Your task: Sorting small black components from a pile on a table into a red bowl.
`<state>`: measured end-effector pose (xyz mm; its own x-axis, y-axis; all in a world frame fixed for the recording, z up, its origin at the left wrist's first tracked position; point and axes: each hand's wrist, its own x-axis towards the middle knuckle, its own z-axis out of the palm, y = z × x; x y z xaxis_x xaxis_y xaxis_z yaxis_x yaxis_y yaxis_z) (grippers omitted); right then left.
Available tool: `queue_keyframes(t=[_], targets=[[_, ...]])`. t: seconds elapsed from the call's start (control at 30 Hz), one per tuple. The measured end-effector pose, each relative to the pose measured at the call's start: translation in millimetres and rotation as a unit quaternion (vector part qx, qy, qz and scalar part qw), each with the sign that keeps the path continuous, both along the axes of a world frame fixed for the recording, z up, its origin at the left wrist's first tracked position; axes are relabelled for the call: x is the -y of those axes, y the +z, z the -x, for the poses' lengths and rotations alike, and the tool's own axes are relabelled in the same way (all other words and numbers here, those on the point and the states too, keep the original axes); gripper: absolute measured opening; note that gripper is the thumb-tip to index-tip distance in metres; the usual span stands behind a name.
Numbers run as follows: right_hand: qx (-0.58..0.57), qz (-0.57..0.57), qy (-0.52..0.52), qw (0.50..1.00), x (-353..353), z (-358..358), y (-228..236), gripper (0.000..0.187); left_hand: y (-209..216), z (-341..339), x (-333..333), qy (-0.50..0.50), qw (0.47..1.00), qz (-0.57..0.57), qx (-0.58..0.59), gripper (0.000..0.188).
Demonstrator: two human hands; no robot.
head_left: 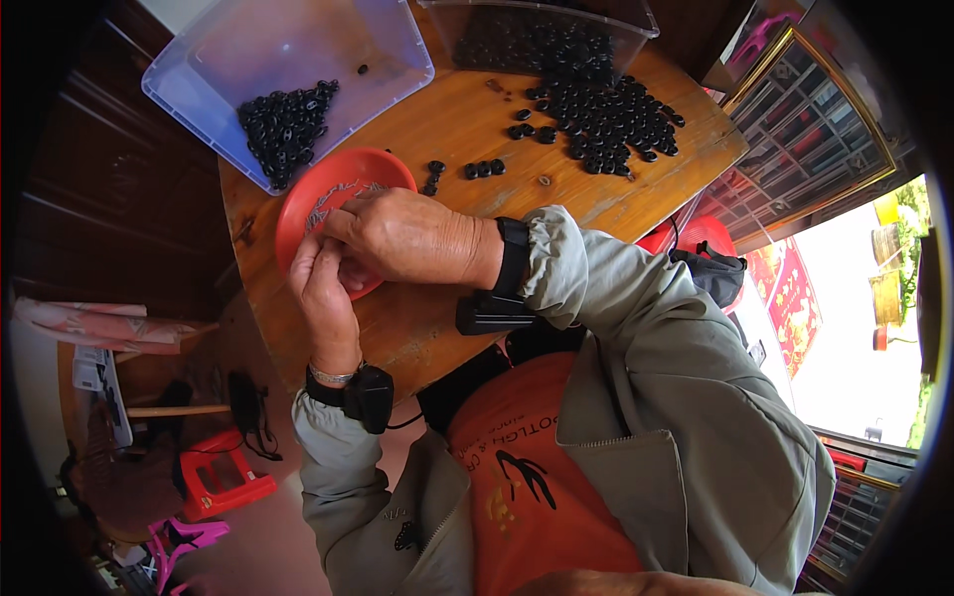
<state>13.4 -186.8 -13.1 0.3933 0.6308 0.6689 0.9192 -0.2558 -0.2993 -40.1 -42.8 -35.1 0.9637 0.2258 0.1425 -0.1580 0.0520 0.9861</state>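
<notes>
Both my hands meet over the near edge of a red plastic bowl [294, 214]. Thin silvery metal pins [333, 202] lie inside it. My left hand [328, 298] has its fingers bent and pressed together at the fingertips of my right hand [412, 236]. The right hand is curled over from the right, its back toward me. Whatever the fingers pinch is hidden behind them. Beyond the bowl, small black oval pieces with holes stand in a short row [485, 170], and a few more [433, 179] lie closer to the rim.
A translucent bluish tub [373, 55] at the far left holds a heap of black pieces [288, 124]. At the far right, a clear bin [636, 25] spills more pieces [616, 124] over the wooden table [397, 333]. A red stool [224, 477] stands on the floor at left.
</notes>
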Motion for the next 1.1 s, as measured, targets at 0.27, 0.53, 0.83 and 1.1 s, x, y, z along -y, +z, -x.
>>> queue_keyframes(t=[0.27, 0.53, 0.83, 1.1], targets=[[-0.023, -0.004, 0.017, 1.000, 2.5, 1.0, 4.1, 0.023, 1.7, 2.1, 1.5, -0.008, 1.000, 0.011, 0.006, 0.017], [-0.031, -0.034, 0.013, 0.999, 1.5, -2.2, 0.4, 0.020, -2.9, -0.1, 0.1, -0.007, 0.999, -0.005, 0.038, 0.017], [0.231, -0.088, -0.255, 0.935, 68.8, -92.2, 90.4, 0.011, 7.3, 1.2, -14.8, 0.082, 0.993, -0.036, 0.081, 0.018], [0.061, -0.012, -0.313, 0.948, 122.9, -112.5, 122.8, 0.019, 7.4, -0.2, -18.1, 0.070, 0.993, -0.026, 0.089, 0.015]])
